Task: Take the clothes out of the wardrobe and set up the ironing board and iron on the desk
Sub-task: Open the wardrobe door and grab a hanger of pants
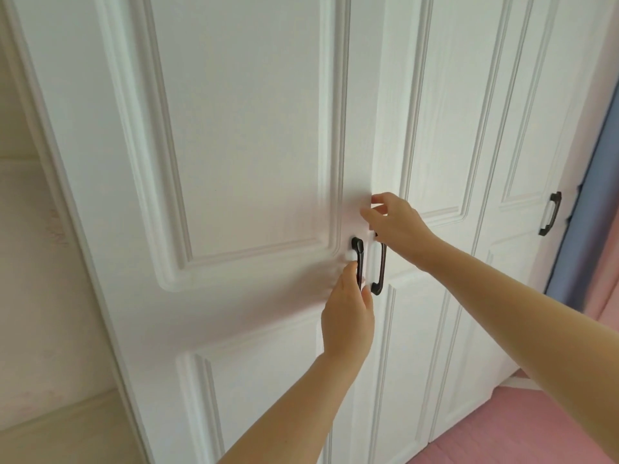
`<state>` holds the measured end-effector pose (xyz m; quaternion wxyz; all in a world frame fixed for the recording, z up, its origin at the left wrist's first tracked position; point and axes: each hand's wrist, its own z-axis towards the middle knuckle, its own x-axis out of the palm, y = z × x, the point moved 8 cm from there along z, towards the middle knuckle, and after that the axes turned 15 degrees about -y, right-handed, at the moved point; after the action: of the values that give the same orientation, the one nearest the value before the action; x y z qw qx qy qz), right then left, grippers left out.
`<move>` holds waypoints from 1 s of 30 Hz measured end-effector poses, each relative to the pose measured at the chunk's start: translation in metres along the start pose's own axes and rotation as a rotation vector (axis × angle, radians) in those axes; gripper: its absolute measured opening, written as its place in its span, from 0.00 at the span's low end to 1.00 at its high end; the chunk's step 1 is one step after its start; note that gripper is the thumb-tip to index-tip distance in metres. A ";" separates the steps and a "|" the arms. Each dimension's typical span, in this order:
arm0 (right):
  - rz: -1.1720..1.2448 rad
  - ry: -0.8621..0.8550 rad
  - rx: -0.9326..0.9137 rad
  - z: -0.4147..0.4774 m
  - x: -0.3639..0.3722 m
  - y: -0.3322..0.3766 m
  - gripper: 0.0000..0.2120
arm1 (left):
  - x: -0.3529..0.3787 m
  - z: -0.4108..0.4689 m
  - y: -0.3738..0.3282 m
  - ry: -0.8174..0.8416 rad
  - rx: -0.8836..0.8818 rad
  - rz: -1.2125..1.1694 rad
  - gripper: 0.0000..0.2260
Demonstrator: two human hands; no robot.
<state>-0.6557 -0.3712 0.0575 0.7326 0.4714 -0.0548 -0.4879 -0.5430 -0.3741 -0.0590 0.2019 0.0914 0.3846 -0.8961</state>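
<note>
On white panelled wardrobe door [234, 128]: dark metal handle [358, 254] gripped by left hand [348, 313] fingers.
Right hand [398, 229]: fingers spread, held at door seam [370, 155].

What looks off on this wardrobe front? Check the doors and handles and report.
Nothing stands out. The wardrobe doors look shut and unmarked, and the left handle, right handle and far handle hang straight. The left hand grips the left handle; the right hand covers the right handle's top.
</note>
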 end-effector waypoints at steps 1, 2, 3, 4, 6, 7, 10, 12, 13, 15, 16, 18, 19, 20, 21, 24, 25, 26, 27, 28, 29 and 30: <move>0.028 -0.002 0.010 0.001 -0.001 0.001 0.20 | 0.000 -0.001 0.000 -0.002 0.014 0.017 0.16; 0.052 -0.003 0.014 0.002 -0.002 0.002 0.20 | 0.000 -0.001 -0.001 -0.004 0.021 0.025 0.16; 0.079 -0.003 0.018 0.003 -0.003 0.003 0.20 | 0.000 -0.002 -0.001 -0.006 0.023 0.028 0.16; 0.111 -0.001 0.026 0.004 -0.004 0.003 0.20 | -0.001 -0.003 -0.001 -0.009 0.024 0.032 0.16; 0.187 0.012 0.053 0.004 -0.004 0.003 0.20 | -0.003 -0.005 -0.003 -0.013 0.024 0.040 0.16; 0.228 0.019 0.071 0.003 -0.004 0.002 0.19 | -0.003 -0.006 -0.003 -0.013 0.025 0.044 0.16; 0.313 0.022 0.109 -0.002 -0.006 -0.003 0.19 | -0.004 -0.009 -0.005 -0.003 0.033 0.066 0.17; 0.320 0.003 0.089 -0.007 -0.010 -0.006 0.18 | -0.005 -0.012 -0.007 0.009 0.051 0.093 0.18; 0.328 -0.010 0.082 -0.011 -0.013 -0.008 0.18 | -0.006 -0.015 -0.008 0.013 0.061 0.104 0.18; 0.357 -0.032 0.083 -0.018 -0.020 -0.010 0.16 | -0.009 -0.022 -0.013 0.018 0.087 0.115 0.18; 0.367 -0.037 0.088 -0.023 -0.024 -0.010 0.15 | -0.011 -0.026 -0.016 0.021 0.094 0.107 0.18; 0.365 -0.039 0.093 -0.031 -0.033 -0.009 0.13 | -0.017 -0.035 -0.022 0.022 0.105 0.075 0.18; 0.360 -0.039 0.094 -0.036 -0.038 -0.008 0.13 | -0.021 -0.040 -0.026 0.018 0.116 0.060 0.18; 0.358 -0.041 0.096 -0.041 -0.043 -0.007 0.13 | -0.024 -0.045 -0.030 0.013 0.127 0.048 0.18; 0.358 -0.045 0.099 -0.047 -0.048 -0.006 0.13 | -0.028 -0.050 -0.033 0.012 0.134 0.035 0.17; 0.343 -0.074 0.093 -0.067 -0.064 -0.001 0.14 | -0.041 -0.065 -0.041 0.023 0.140 -0.007 0.18; 0.333 -0.089 0.089 -0.074 -0.069 0.001 0.13 | -0.046 -0.071 -0.044 0.029 0.148 -0.016 0.18; 0.323 -0.106 0.086 -0.081 -0.074 0.004 0.13 | -0.051 -0.076 -0.047 0.034 0.158 -0.022 0.19; 0.315 -0.122 0.086 -0.089 -0.079 0.006 0.13 | -0.057 -0.082 -0.050 0.039 0.167 -0.030 0.19; 0.308 -0.138 0.087 -0.096 -0.084 0.009 0.13 | -0.062 -0.087 -0.053 0.045 0.167 -0.042 0.18; 0.301 -0.152 0.088 -0.104 -0.089 0.012 0.14 | -0.068 -0.092 -0.056 0.050 0.163 -0.060 0.18; 0.292 -0.164 0.088 -0.112 -0.093 0.014 0.14 | -0.074 -0.098 -0.058 0.053 0.160 -0.080 0.18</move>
<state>-0.6340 -0.2274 0.0422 0.7676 0.4484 -0.2037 -0.4102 -0.5008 -0.2454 -0.0646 0.1479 0.1157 0.3204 -0.9285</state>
